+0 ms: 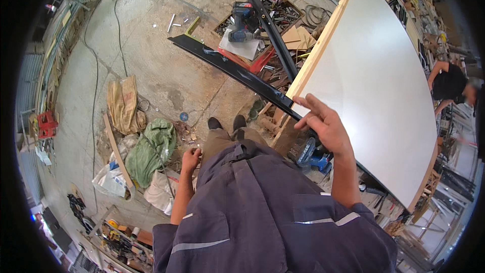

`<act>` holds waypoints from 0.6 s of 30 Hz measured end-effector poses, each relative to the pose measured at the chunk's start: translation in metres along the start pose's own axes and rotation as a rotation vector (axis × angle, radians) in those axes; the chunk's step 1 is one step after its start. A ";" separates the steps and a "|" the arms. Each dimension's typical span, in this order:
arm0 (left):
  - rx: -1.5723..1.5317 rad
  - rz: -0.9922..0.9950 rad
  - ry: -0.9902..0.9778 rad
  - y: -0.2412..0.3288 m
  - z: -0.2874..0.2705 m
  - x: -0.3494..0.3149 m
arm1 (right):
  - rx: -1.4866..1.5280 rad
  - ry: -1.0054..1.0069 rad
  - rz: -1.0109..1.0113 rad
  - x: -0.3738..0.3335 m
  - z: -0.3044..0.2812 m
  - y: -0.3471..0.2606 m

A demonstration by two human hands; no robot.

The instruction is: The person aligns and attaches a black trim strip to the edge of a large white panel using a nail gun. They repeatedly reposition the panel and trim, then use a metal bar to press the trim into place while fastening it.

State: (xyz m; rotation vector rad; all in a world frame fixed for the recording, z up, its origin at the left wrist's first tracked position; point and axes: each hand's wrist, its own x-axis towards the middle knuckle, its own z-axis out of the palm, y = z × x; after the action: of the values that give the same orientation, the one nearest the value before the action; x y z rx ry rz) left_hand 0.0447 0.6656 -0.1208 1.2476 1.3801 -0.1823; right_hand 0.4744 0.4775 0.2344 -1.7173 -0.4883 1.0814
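Note:
A long black metal profile (235, 73) slants across in front of me, its near end at the corner of the white-topped table (374, 101). Over that end is my right hand (326, 124), fingers stretched and apart. Its fingertips are beside the profile and the table's wooden edge; whether they press on the profile I cannot tell. My left hand (191, 161) hangs low beside my leg with fingers loosely curled in, and nothing shows in it. A second black profile (265, 23) lies at an angle beyond the first, over a box of metal parts.
A blue cordless drill (242, 23) rests on the parts box (283, 7). Below the table corner is a blue power tool (316, 159). Green (151, 146) and tan sacks (124, 103) lie at left on the floor. Another person (449, 83) is beyond the table at right.

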 end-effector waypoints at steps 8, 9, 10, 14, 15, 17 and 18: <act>0.283 0.149 -0.060 0.068 -0.028 0.047 | 0.202 0.137 -0.013 -0.005 0.027 0.020; 0.261 0.159 -0.074 0.075 -0.032 0.057 | 0.219 0.143 0.007 0.001 0.029 0.014; 0.297 0.184 -0.089 0.081 -0.037 0.067 | 0.209 0.148 0.012 0.008 0.031 0.012; 0.328 0.199 -0.183 0.100 -0.064 0.114 | 0.113 0.183 0.136 0.042 0.043 0.004; 0.332 0.177 -0.205 0.112 -0.071 0.117 | 0.071 0.193 0.197 0.050 0.047 0.001; 0.428 0.302 -0.215 0.116 -0.089 0.151 | 0.061 0.233 0.256 0.064 0.058 -0.006; 0.281 0.249 -0.249 0.123 -0.094 0.161 | 0.050 0.255 0.294 0.067 0.062 -0.008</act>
State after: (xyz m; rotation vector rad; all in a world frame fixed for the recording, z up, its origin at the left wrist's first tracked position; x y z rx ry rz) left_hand 0.1219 0.8728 -0.1542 1.5610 0.9975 -0.3550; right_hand 0.4588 0.5637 0.2070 -1.8888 -0.0483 1.0470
